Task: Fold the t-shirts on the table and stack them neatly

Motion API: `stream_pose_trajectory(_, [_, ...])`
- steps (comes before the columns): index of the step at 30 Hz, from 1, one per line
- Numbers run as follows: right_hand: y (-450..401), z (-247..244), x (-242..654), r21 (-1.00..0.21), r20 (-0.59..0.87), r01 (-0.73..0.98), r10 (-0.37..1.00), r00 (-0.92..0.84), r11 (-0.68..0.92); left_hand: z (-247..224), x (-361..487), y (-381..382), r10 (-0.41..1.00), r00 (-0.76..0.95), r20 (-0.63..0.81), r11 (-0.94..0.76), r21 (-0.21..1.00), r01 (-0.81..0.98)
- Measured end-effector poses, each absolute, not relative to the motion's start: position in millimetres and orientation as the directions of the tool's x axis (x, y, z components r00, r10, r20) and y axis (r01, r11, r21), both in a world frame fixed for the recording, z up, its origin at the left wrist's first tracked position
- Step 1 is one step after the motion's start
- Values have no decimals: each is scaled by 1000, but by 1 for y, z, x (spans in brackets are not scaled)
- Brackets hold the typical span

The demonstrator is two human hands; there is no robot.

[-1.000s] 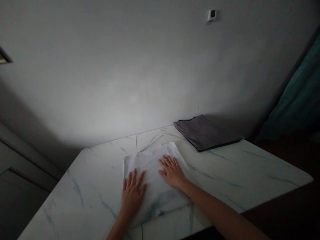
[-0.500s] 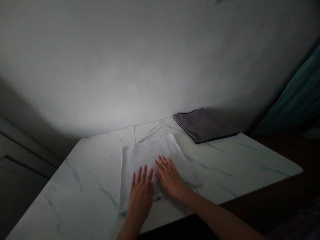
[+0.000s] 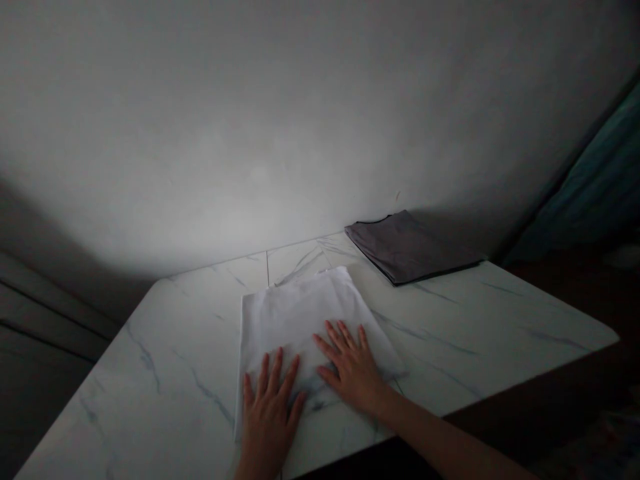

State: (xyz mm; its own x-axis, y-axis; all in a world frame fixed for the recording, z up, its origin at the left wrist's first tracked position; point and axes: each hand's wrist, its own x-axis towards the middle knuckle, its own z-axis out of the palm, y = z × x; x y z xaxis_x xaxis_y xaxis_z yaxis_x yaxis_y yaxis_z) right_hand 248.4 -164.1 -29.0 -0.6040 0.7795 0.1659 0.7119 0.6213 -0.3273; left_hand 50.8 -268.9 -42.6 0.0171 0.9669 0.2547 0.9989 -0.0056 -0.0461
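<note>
A white cloth (image 3: 295, 313), folded into a flat, roughly square shape, lies on the marble-patterned table (image 3: 185, 347). My left hand (image 3: 270, 407) rests on its near left part, palm down with the fingers spread. On the near right part, my right hand (image 3: 353, 370) also lies flat, its fingers apart. Neither hand grips anything. The cloth's near edge is partly hidden beneath my hands, and its exact line is hard to tell from the pale tabletop.
A folded grey cloth (image 3: 413, 250) with dark edging lies at the back right of the table, by the pale wall (image 3: 260, 133). Blue-green fabric (image 3: 595, 187) hangs at the far right. Pale panels (image 3: 45, 333) stand on the left.
Both hands have slid nearer to me and apart, the left going left and the right going right, with their fingers more widely spread. The white cloth stays in nearly the same spot.
</note>
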Motion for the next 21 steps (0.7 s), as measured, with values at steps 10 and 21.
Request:
stream_pose_trajectory(10, [-136,-52,326,-295,147,736,790,-595,609,-65,-32,-307,979,72,190,-77,18,997])
stream_pose_trajectory(21, [-42,-1,211,-308,149,290,347,-926,906,-1,18,-135,883,451,127,-465,121,877])
